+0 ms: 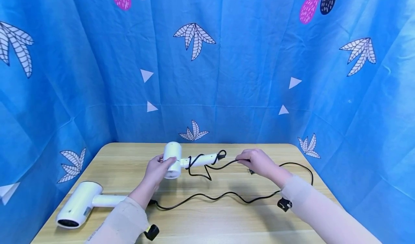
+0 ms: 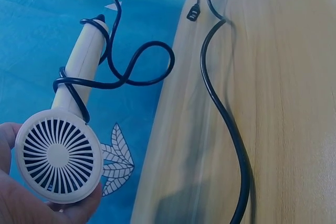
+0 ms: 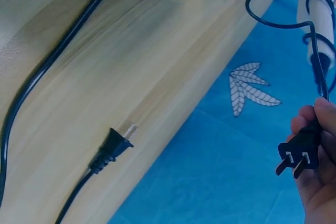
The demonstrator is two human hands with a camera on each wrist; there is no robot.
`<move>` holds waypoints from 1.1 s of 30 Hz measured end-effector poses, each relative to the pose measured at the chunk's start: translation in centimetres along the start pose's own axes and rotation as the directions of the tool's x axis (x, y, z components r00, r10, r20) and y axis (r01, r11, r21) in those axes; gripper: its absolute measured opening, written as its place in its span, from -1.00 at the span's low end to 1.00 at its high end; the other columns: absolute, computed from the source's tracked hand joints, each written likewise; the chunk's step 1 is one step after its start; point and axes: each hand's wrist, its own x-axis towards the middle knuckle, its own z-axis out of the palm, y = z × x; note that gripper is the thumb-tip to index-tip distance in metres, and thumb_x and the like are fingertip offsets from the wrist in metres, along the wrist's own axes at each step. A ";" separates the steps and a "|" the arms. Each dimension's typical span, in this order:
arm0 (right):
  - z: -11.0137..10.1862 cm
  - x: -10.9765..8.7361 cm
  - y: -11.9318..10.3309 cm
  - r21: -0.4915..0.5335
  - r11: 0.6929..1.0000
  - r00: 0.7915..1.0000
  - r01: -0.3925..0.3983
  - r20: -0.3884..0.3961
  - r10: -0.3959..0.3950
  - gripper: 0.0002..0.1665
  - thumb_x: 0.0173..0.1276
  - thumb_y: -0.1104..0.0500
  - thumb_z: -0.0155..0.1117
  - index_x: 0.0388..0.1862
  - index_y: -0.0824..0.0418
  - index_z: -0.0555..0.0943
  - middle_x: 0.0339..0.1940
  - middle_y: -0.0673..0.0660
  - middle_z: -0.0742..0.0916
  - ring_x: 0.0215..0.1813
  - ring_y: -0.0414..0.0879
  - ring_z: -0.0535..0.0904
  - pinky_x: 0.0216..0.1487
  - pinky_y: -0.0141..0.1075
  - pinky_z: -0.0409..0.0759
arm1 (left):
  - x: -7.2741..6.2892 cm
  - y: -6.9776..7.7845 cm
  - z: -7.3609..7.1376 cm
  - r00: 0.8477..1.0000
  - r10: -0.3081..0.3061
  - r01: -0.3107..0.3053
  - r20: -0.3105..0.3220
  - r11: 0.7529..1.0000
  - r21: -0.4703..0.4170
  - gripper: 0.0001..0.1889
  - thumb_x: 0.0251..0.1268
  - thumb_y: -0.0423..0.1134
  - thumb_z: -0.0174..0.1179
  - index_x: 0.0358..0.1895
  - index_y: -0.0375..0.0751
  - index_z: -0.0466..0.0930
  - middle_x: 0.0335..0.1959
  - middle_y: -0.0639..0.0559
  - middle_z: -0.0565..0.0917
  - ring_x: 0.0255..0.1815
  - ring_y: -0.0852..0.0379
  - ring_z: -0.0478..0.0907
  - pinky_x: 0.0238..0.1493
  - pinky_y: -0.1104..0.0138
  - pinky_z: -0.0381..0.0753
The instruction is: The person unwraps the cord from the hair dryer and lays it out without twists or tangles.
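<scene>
My left hand (image 1: 157, 171) grips a small white hair dryer (image 1: 173, 157) by its barrel, above the table. Its vented round end (image 2: 59, 156) faces the left wrist camera. Black cord (image 2: 149, 45) winds loosely around the dryer's handle (image 2: 79, 69), and one loop hangs free. From there the cord stretches across to my right hand (image 1: 256, 162), which pinches it at the two-pin plug (image 3: 299, 153); both prongs are visible in the right wrist view.
A larger white hair dryer (image 1: 79, 204) lies at the table's left. Its black cord (image 1: 207, 198) snakes rightward over the wooden table (image 1: 207, 226) and loops back, ending in another plug (image 3: 110, 150) lying on the wood. Blue patterned curtain (image 1: 246, 74) surrounds the table's back and sides.
</scene>
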 end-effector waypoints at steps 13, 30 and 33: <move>-2.4 0.5 -1.9 -0.016 0.996 0.996 0.087 -0.007 -0.088 -0.82 0.29 0.33 0.41 -0.14 0.18 0.79 -0.28 0.02 0.79 -0.27 -0.21 0.70 -0.23 -0.32 0.69 | 0.2 -0.4 -0.2 1.000 -0.009 0.009 -0.015 1.000 0.002 -0.14 0.29 0.08 0.26 0.50 -0.37 0.17 0.28 -0.34 0.45 0.21 -0.23 0.48 0.26 -0.03 0.48; -5.5 1.5 -4.2 0.023 0.979 0.974 0.205 -0.104 -0.201 -0.79 0.23 0.35 0.45 -0.15 0.17 0.80 -0.31 -0.03 0.77 -0.33 -0.27 0.64 -0.34 -0.42 0.63 | 0.2 -0.5 -0.2 1.000 -0.018 0.018 -0.025 1.000 -0.002 -0.17 0.30 0.07 0.27 0.48 -0.38 0.21 0.27 -0.35 0.46 0.19 -0.23 0.50 0.24 -0.01 0.50; -5.9 1.6 -4.4 0.014 0.976 0.969 0.218 -0.122 -0.215 -0.80 0.24 0.34 0.45 -0.15 0.17 0.80 -0.31 -0.03 0.77 -0.34 -0.29 0.62 -0.36 -0.44 0.60 | 0.2 -0.5 -0.2 1.000 -0.015 0.015 -0.024 1.000 -0.008 -0.17 0.30 0.06 0.26 0.48 -0.39 0.20 0.27 -0.36 0.46 0.19 -0.23 0.50 0.24 -0.01 0.50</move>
